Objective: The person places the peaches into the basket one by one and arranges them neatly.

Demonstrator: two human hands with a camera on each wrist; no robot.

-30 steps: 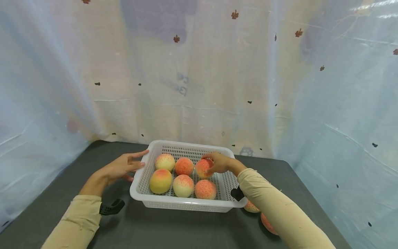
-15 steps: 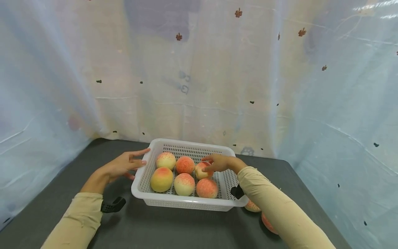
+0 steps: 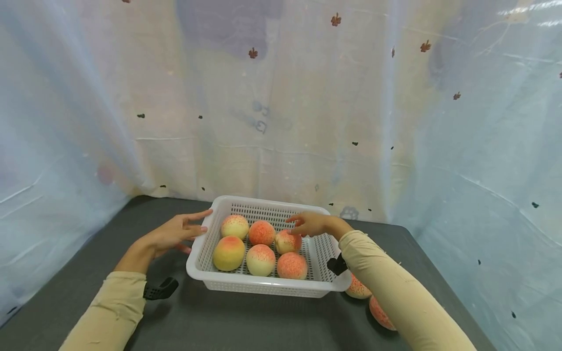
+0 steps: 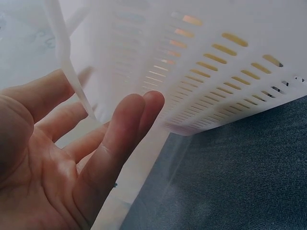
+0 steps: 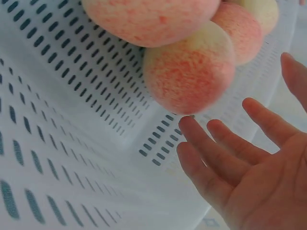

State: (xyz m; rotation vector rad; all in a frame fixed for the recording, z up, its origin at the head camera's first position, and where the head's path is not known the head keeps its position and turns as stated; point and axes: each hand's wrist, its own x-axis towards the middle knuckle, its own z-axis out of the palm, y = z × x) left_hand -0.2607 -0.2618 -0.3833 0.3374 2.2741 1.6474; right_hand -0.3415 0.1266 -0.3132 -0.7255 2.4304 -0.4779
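Note:
A white perforated plastic basket (image 3: 246, 287) stands on the dark table and holds several peaches. One yellow peach (image 3: 229, 253) lies at its front left; the others are speckled pink-orange and cream. My left hand (image 3: 175, 233) is at the basket's left end, its extended fingers touching the rim; in the left wrist view, some fingertips pass behind that rim. Over the back right peach (image 3: 287, 242) hovers my right hand (image 3: 312, 224), fingers loose and holding nothing. The right wrist view shows its fingertips just apart from the nearest peach (image 5: 189, 72).
Outside the basket, a speckled peach (image 3: 357, 287) and a redder peach (image 3: 380, 314) lie on the table (image 3: 246, 321), partly hidden by my right sleeve (image 3: 395, 287). A pale plastic curtain (image 3: 281, 122) hangs behind the table and along both sides.
My right hand has let go of the back right peach, which stays in the basket, and has drawn up and slightly right. The left hand holds its place at the rim.

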